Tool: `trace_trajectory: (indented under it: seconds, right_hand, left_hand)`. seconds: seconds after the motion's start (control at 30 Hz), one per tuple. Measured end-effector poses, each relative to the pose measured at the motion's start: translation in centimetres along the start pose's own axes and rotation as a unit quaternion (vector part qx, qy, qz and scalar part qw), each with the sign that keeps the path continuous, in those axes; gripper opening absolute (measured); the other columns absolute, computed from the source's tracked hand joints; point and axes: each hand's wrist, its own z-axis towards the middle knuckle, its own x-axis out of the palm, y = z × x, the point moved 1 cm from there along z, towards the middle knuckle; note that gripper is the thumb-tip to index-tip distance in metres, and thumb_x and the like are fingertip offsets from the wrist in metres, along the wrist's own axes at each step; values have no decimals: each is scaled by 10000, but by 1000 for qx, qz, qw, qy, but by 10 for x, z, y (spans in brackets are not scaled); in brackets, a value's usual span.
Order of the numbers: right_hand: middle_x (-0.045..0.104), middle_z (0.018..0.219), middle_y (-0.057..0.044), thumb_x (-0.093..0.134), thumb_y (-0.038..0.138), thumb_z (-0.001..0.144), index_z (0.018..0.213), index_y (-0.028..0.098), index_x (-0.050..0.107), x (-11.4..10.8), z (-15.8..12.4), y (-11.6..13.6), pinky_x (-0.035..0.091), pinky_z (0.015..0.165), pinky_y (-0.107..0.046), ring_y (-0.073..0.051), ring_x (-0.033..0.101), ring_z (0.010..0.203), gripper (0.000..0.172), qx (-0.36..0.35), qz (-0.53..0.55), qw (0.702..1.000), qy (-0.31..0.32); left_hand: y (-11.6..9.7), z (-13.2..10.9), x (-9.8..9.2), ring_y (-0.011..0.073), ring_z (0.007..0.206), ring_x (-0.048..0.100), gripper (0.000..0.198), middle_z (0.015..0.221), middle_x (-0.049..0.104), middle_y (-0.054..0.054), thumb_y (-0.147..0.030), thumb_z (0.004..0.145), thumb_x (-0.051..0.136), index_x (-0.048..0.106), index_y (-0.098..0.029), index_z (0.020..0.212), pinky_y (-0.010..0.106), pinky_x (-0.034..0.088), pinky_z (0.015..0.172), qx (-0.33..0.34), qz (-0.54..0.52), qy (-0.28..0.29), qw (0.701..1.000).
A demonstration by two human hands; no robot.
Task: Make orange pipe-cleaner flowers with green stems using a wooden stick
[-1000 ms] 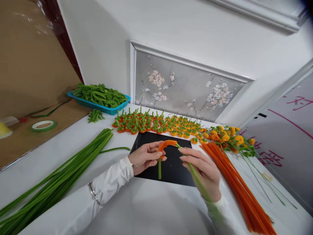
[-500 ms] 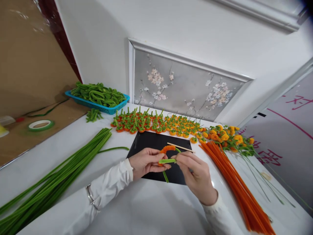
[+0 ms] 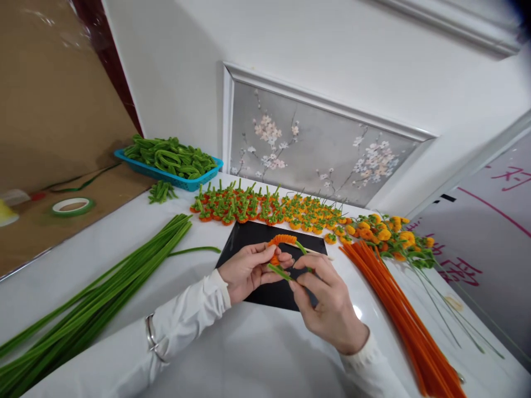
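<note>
My left hand (image 3: pixel 251 270) is closed on a coiled orange pipe cleaner (image 3: pixel 284 239), which bends in an arc above the fingertips. A green pipe cleaner (image 3: pixel 279 271) comes out of both ends of the coil. With thumb and fingers my right hand (image 3: pixel 326 301) pinches the green one; one end points left and the other runs up to the coil. Both hands are over a black mat (image 3: pixel 236 240). Behind them a thin wooden stick (image 3: pixel 319 253) lies on the mat, partly hidden.
Green pipe cleaners (image 3: pixel 124 282) lie at left, orange ones (image 3: pixel 398 309) at right. Along the wall stand rows of small orange-and-green pieces (image 3: pixel 249 204). A blue basket (image 3: pixel 166 178) holds bent green pieces. Yellow-orange flowers (image 3: pixel 381 232) lie at right, green tape (image 3: pixel 73 207) at far left.
My right hand has turned and its fingers have shifted on the green pipe cleaner, whose near end now tilts down to the right. The orange coil shows a wider arc. The view has shifted slightly.
</note>
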Motion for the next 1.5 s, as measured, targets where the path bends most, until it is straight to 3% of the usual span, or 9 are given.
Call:
trace_trajectory:
  seconds: [0.2,0.43,0.67,0.77,0.87,1.0,1.13,1.3,1.5]
  right_hand:
    - [563,982,-86,496,51,770,728,191,525,2,-2,-2,492,789,-404,-214,544,920,148,-3,31,999,44]
    - [579,946,-80,493,32,756,729,188,509,3,-2,0,484,749,-396,-219,544,911,159,-20,20,999,37]
    - [606,932,-77,513,54,775,783,179,558,10,-3,0,468,758,-385,-221,554,941,133,-43,-31,998,38]
    - [606,904,-64,534,110,811,780,182,586,10,-2,1,454,757,-368,-203,549,911,94,-39,-89,994,51]
    - [601,891,-53,548,167,838,772,184,601,9,-2,2,432,764,-364,-197,538,902,86,-21,-143,988,62]
    - [597,925,-54,535,165,849,789,179,608,7,-3,3,412,755,-355,-190,530,907,96,-7,-154,985,76]
    - [604,1006,-53,515,128,850,855,184,614,6,-4,5,388,779,-362,-196,517,964,114,-9,-154,984,85]
    - [619,1018,-50,519,128,838,849,173,596,7,-4,11,350,780,-376,-217,505,1019,90,-23,-167,984,56]
    - [619,935,-44,510,85,806,784,160,566,15,-4,16,355,735,-357,-200,533,956,96,-30,-132,990,33]
  left_hand:
    - [1,1,-1,214,877,690,127,871,722,109,-143,879,512,621,-98,835,349,538,814,21,-12,-2,1000]
    - [1,-1,1,195,850,693,158,843,719,105,-135,897,477,624,-95,854,327,553,788,22,-29,-1,999]
    - [13,-2,7,105,666,667,114,893,701,96,-141,877,519,605,-106,811,187,541,597,27,-27,9,999]
    - [16,-3,10,94,688,658,82,921,693,93,-149,862,550,607,-114,815,169,528,608,33,-25,5,999]
    - [13,-4,10,127,769,665,72,929,689,96,-182,844,584,604,-120,814,190,529,656,40,-6,17,999]
    - [5,-4,7,178,769,657,243,879,674,102,-362,867,532,603,-130,869,307,548,668,16,30,30,999]
    - [1,-5,4,147,734,626,187,799,639,50,-316,860,555,597,-136,828,353,544,703,3,59,44,997]
    - [6,-5,7,152,797,629,226,894,656,76,-326,895,493,583,-139,805,315,520,722,2,-11,47,999]
    - [19,-7,15,159,860,640,227,1015,671,113,-327,918,449,568,-147,847,244,488,670,26,-61,20,998]
